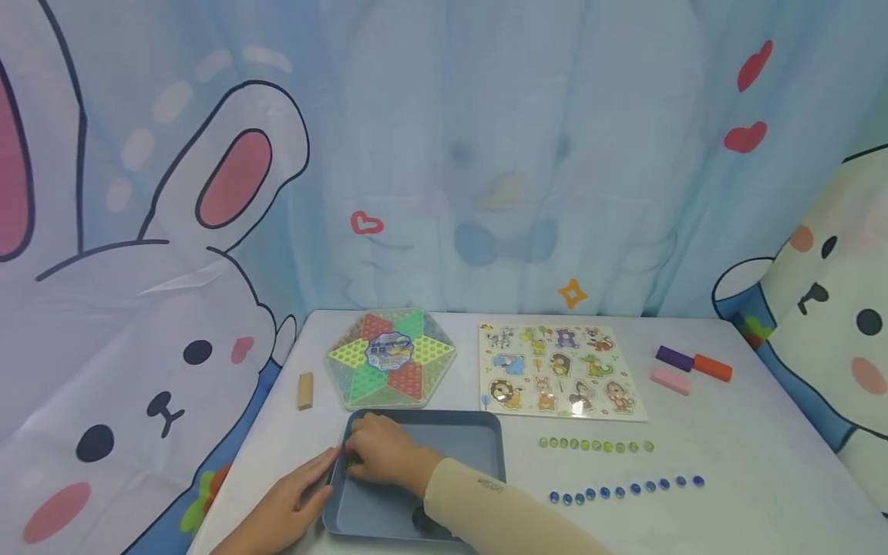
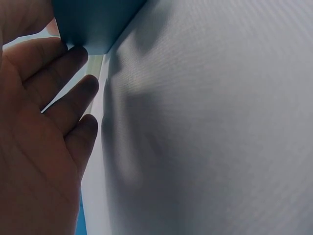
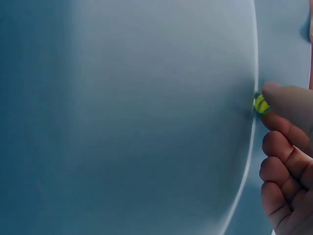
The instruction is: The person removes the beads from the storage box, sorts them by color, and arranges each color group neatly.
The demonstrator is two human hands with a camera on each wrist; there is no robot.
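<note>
A blue-grey rectangular tray (image 1: 461,439) lies on the white table. At its left wall, my right hand (image 1: 385,451) reaches in and pinches a yellow-green glass marble (image 3: 261,104) between thumb and index finger; the other fingers (image 3: 276,169) are curled. In the right wrist view the marble is against the line where the tray's floor meets its side. My left hand (image 1: 294,493) touches the tray's outer left side, its fingers (image 2: 63,107) spread and only slightly bent. A dark thing (image 1: 422,518) in the tray is partly covered by my right sleeve; its kind is unclear.
Right of the tray run a row of yellow-green marbles (image 1: 597,445) and a row of blue marbles (image 1: 605,492). Behind stand a hexagonal Chinese checkers board (image 1: 388,354) and an animal puzzle board (image 1: 558,378). Purple (image 1: 674,358), orange (image 1: 712,368), pink (image 1: 671,379) and wooden (image 1: 305,391) blocks lie outward.
</note>
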